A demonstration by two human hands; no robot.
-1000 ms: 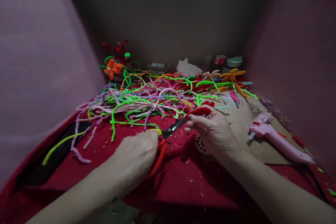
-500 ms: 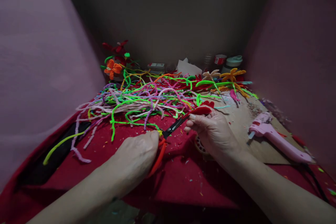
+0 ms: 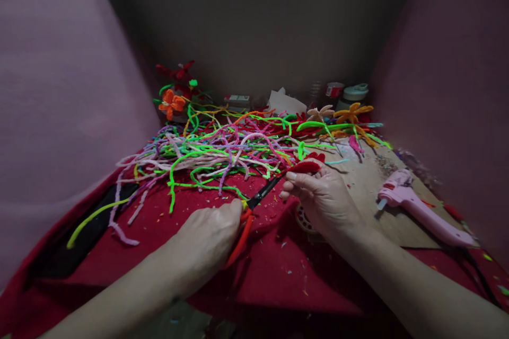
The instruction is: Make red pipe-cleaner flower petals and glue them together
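My left hand point(image 3: 212, 233) is wrapped round the orange-red handles of black-bladed scissors point(image 3: 264, 190). The blades point up and right, and they look nearly together, with their tips close to my right fingertips. Between thumb and fingers, my right hand point(image 3: 322, 196) pinches a red fuzzy pipe cleaner petal piece point(image 3: 308, 166). Part of that piece is hidden behind the fingers. Beneath my right hand, a round spool with holes point(image 3: 304, 218) is partly covered. A tangled heap of coloured pipe cleaners point(image 3: 222, 151) lies just beyond both hands.
A pink glue gun point(image 3: 417, 209) rests on a cardboard sheet point(image 3: 361, 185) at the right. An orange pipe cleaner flower point(image 3: 172, 104) stands back left; a yellow-orange one point(image 3: 353, 112) is back right. Small clippings dot the red cloth point(image 3: 278, 275). Pale walls enclose both sides.
The scissor blades have come closer together. Both hands stay almost in the same place, and the red piece remains pinched in my right hand.
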